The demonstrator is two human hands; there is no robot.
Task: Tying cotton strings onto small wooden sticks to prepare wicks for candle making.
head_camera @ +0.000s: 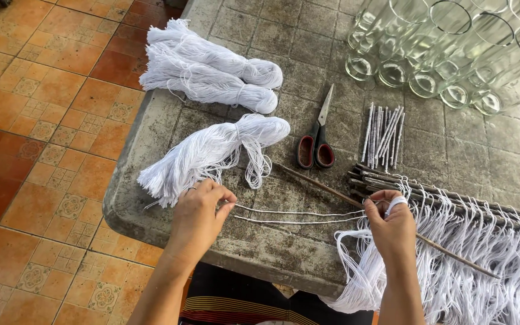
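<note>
Hands work white string over a stone table point(260, 247): the left hand point(197, 216) pinches one end of a doubled string point(296, 216) between thumb and fingertips, and the right hand point(391, 224) grips the other end, string apparently looped round a finger. A thin stick point(326, 189) passes under the right hand. Scissors point(317, 144) and loose white bundles point(212, 150) lie just beyond.

Bare forearms; left hand point(197, 218) wears a ring.

Scissors point(316, 141) lie mid-table point(260, 241), yarn bundles point(212, 69) to their left, cut sticks point(383, 132) right. Glass jars point(452, 48) stand behind the sticks.
</note>
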